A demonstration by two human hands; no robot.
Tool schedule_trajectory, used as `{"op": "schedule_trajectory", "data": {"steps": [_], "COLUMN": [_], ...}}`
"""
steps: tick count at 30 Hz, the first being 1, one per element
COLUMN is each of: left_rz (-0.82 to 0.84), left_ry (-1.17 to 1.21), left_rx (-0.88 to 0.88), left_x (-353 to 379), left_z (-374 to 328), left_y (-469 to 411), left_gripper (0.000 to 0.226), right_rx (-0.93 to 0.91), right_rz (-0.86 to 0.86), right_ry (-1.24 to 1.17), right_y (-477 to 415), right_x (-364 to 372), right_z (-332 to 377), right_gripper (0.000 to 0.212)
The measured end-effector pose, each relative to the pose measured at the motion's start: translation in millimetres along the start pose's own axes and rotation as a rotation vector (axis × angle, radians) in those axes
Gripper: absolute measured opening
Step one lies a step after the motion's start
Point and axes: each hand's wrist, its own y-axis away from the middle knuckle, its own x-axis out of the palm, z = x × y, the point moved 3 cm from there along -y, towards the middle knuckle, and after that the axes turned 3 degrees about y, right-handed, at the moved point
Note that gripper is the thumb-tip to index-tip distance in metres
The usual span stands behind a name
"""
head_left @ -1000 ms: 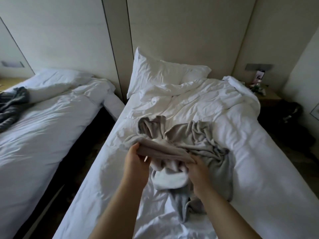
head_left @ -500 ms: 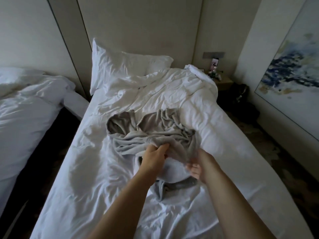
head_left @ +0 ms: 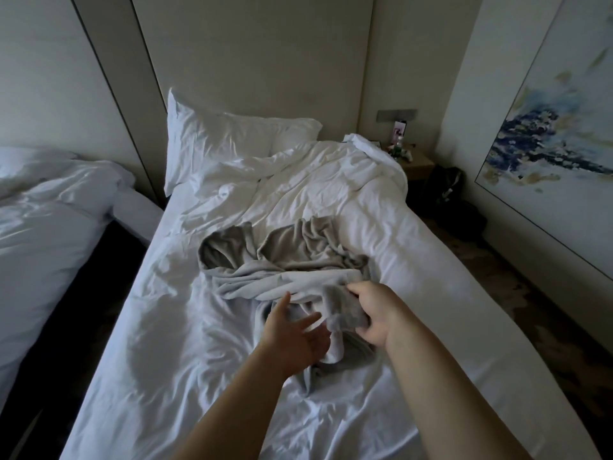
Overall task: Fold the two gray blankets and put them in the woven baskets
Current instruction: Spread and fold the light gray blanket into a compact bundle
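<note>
The gray blanket [head_left: 285, 260] lies bunched mid-bed [head_left: 447, 293]. Your right hand [head_left: 371, 313] pinches a fold of it; your left hand [head_left: 295, 333] is spread, holding nothing. Risk: lifting by one bunched fold likely tangles it further. The mattress edge is near on the right; open sheet lies to the left.

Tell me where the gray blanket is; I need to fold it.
The gray blanket lies crumpled mid-bed on the white duvet, its near edge gripped by the right hand.
</note>
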Motion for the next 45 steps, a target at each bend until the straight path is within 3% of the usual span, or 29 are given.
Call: {"op": "schedule_trajectory", "data": {"steps": [2,4,6,9,12,14,15,17,19,20,22,24,26,28,29,30,32,34,35,38,42,43,45], "left_rz": [0.063,0.122,0.122,0.051,0.002,-0.166,-0.230,-0.123,0.123,0.222,0.358,0.326,0.258,0.273,0.241,0.183,0.100,0.147,0.190,0.235,-0.119,-0.086,0.084], "left_ry": [0.209,0.367,0.448,0.441,0.458,0.171,-0.024,-0.215,-0.452,-0.591,-0.692,-0.468,-0.071,0.304,0.301,0.131,-0.479,-0.983,-1.128,-1.159,-0.884,-0.909,-1.060], "left_rx": [-0.042,-0.019,0.053,0.247,0.350,0.495,0.550,0.507,0.378,0.355,0.397,0.438,0.464,0.399,0.375,0.388,0.565,0.711,0.690,0.678,1.052,1.093,1.008], "left_x": [4,16,27,36,39,45,51,69,87,93,101,96,76,56,50,46,42,44,44,43,30,27,28], "left_z": [-6,-17,-29,-51,-61,-58,-50,-31,-18,-18,-28,-48,-67,-73,-70,-65,-46,-23,-14,-2,-13,-14,-11], "left_y": [-7,-12,-18,-20,-16,-12,-9,2,17,26,37,38,28,18,14,9,2,-2,-3,-1,11,13,13], "left_gripper": [0.076,0.064,0.045,0.017,0.004,0.003,0.006,0.020,0.030,0.025,0.011,0.015,0.015,0.028,0.034,0.038,0.047,0.058,0.059,0.055,0.045,0.044,0.044], "right_rx": [0.008,-0.038,-0.145,-0.343,-0.500,-0.483,-0.486,-0.504,-0.444,-0.392,-0.369,-0.421,-0.472,-0.471,-0.435,-0.388,-0.327,-0.359,-0.388,-0.409,-0.390,-0.392,-0.386], "right_rz": [0.166,0.291,0.278,0.045,-0.231,-0.536,-0.608,-0.398,-0.075,0.014,0.076,0.051,0.010,-0.015,0.006,0.026,0.074,0.114,0.131,0.146,0.063,0.051,0.066], "right_ry": [-0.011,-0.070,-0.059,-0.009,-0.142,-0.213,-0.195,0.033,0.429,0.551,0.556,0.453,0.326,0.265,0.195,0.115,0.050,0.000,-0.045,-0.178,-0.281,-0.306,-0.320], "right_y": [15,31,39,39,37,34,30,22,18,18,18,19,26,38,41,44,49,50,51,49,47,47,47], "right_x": [0,-9,-28,-68,-91,-93,-87,-54,-20,-12,-10,-16,-24,-30,-34,-37,-40,-38,-35,-32,-43,-45,-45], "right_z": [10,27,47,68,70,59,56,51,37,29,26,33,42,47,47,47,49,53,54,55,58,58,56], "right_gripper": [0.025,0.027,0.014,0.015,0.021,0.025,0.041,0.063,0.046,0.035,0.023,0.012,0.007,0.019,0.021,0.018,0.026,0.042,0.039,0.019,0.031,0.035,0.032]}}
